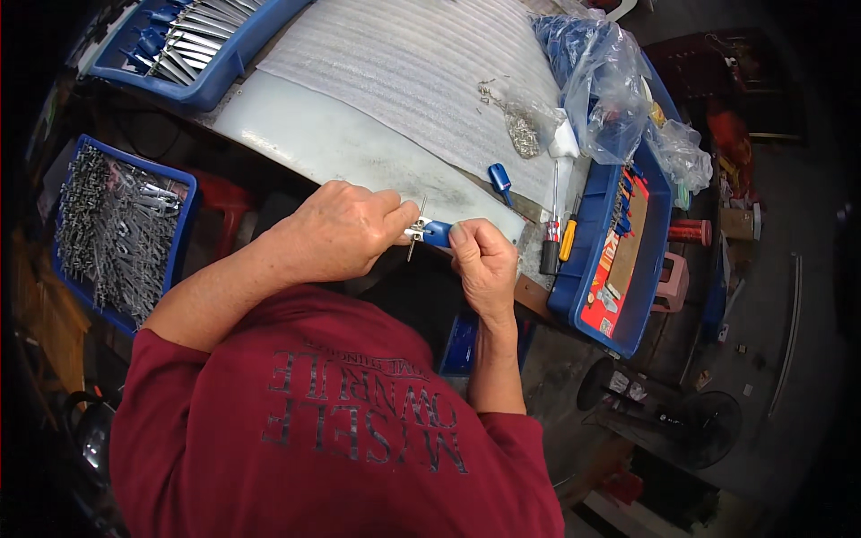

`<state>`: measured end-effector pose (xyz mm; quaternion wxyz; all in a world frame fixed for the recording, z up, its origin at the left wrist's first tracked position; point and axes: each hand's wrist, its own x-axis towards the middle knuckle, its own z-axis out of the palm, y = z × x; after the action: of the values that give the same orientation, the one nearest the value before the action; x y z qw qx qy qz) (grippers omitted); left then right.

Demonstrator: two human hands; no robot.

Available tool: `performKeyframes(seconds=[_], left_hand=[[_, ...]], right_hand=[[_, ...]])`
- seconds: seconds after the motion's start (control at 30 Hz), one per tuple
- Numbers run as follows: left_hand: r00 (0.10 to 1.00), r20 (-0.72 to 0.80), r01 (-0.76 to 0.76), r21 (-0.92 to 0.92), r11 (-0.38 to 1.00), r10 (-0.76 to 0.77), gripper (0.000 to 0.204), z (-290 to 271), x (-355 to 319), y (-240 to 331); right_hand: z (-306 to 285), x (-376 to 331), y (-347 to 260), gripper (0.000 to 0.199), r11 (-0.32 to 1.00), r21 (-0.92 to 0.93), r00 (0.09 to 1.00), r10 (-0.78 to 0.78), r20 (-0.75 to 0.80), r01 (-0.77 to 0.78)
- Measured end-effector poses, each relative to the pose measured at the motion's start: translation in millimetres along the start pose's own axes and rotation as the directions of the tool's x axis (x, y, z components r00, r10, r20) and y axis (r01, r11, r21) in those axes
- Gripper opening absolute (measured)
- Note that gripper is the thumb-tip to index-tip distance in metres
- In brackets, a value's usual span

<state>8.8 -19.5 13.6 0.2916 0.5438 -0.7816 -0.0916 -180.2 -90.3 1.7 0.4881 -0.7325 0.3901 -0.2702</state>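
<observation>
- Nearest the camera is a dark red, short-sleeved cotton-looking shirt with dark lettering, at 7 o'clock from the hands.
- The small blue-and-silver piece sits between both hands, in front of the white tabletop's near edge; a thin metal rod crosses its silver end.
- The left hand is closed around the silver end, at 9 o'clock.
- The right hand pinches the blue end, thumb on top, at 4 o'clock.
- At 2 o'clock from the piece, a loose blue-handled part lies on the table.
- At 1 o'clock, a clear bag of small metal parts rests on a white foam sheet.
- At 3 o'clock, a yellow-handled screwdriver lies beside a blue plastic bin.
- At 9 o'clock, a blue crate holds many grey metal parts.
- At 10 o'clock, a blue tray holds blue-and-silver pieces.
</observation>
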Motion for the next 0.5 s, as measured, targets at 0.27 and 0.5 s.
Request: performKeyframes(seconds=[0.27,0.5], left_hand=[[1.000,-0.002,-0.010,0.007,1.000,0.010,0.020,-3.5,0.9,-0.3],[0.999,0.027,0.019,-0.036,0.999,-0.018,0.027,2.8,-5.0,-4.9]], right_hand=[[17.1,-5.2,1.6,0.022,0.960,0.267,0.988,0.111,-0.106,-0.079],[-1.3,-2.0,10.4,0.027,0.933,0.288,0.972,0.181,0.148,-0.217]])
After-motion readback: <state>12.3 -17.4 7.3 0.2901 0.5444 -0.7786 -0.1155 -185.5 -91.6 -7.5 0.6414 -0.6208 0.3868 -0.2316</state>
